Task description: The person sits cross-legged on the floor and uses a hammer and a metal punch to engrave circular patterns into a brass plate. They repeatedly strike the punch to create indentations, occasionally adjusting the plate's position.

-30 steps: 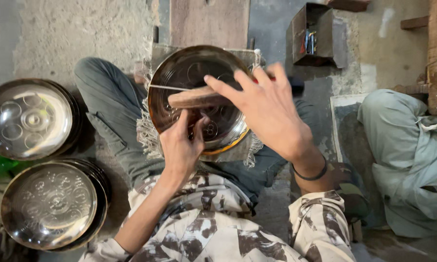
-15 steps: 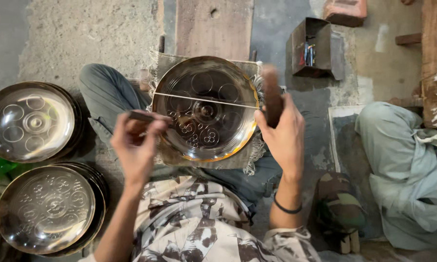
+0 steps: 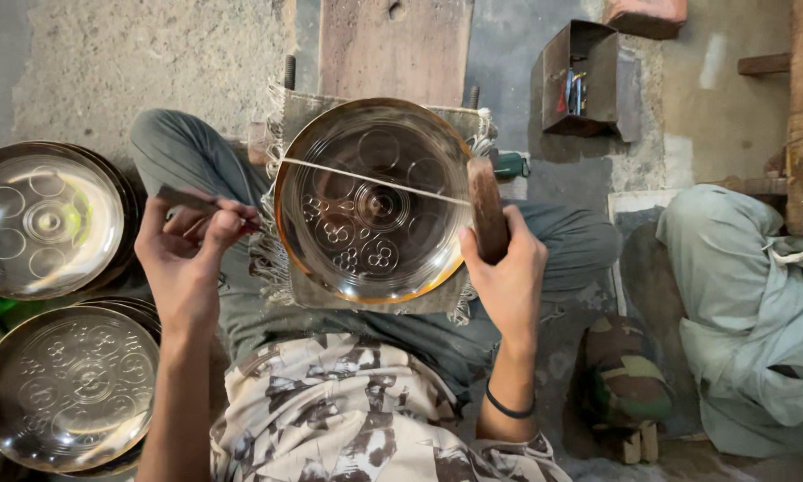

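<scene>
I see a big shiny metal plate (image 3: 375,201) lying on a cloth (image 3: 281,268) in the person's lap, with a thin string (image 3: 375,183) stretched across it. My right hand (image 3: 504,268) is wrapped tight around a wooden block (image 3: 488,207) at the plate's right edge. My left hand (image 3: 187,250) pinches a thin dark tool (image 3: 187,198), just left of the plate. Two stacks of plates (image 3: 53,303) sit far left. A metal box (image 3: 584,76) stands behind.

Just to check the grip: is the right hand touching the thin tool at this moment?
No, the right hand holds a wooden block at the plate rim; the left hand holds the thin tool.
</scene>
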`<state>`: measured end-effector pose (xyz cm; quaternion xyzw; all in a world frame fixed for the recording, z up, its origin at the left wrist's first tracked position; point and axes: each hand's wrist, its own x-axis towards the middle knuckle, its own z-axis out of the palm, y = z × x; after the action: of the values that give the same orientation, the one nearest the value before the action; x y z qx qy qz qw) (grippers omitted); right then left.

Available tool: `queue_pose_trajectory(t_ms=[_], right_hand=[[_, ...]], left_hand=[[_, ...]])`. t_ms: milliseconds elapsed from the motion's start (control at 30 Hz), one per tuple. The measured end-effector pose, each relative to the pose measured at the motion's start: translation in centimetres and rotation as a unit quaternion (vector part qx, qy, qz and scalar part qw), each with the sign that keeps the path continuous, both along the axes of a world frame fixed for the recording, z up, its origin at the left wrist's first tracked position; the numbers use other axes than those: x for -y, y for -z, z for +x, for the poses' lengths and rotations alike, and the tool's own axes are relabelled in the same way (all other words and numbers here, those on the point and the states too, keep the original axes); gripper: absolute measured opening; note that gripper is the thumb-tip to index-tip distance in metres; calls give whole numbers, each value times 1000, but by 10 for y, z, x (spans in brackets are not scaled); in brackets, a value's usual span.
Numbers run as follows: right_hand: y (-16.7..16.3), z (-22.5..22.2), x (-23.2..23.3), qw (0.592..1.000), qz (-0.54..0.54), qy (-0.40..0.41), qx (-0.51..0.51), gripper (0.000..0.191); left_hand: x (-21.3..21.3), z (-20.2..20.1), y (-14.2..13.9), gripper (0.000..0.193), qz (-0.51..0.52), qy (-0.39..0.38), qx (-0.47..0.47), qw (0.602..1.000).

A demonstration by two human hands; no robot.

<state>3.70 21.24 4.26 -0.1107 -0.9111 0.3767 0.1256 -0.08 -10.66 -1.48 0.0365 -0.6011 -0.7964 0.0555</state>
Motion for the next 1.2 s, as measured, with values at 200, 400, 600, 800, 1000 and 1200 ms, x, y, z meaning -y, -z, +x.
queue_pose_trajectory(t_ms=[200, 400, 600, 800, 1000, 1200], right_hand=[[-4, 11, 7, 999, 19, 1, 38, 39], [-8, -13, -7, 995, 0, 66, -70, 35], [17, -12, -10, 987, 65, 52, -136, 45], [58, 12, -23, 966, -168, 107, -167, 41], [121, 34, -52, 923, -253, 161, -242, 48], [200, 43, -78, 974, -100, 128, -159, 49]], left_hand=[[6, -18, -19, 23, -55, 40, -66, 995], [-3, -16, -24, 24, -26, 28, -68, 997], [0, -4, -7, 22, -11, 0, -36, 999], [4, 0, -7, 20, -13, 26, -23, 999], [-33, -18, -43, 21, -96, 189, -79, 974], [-88, -55, -49, 29, -164, 310, -108, 930]])
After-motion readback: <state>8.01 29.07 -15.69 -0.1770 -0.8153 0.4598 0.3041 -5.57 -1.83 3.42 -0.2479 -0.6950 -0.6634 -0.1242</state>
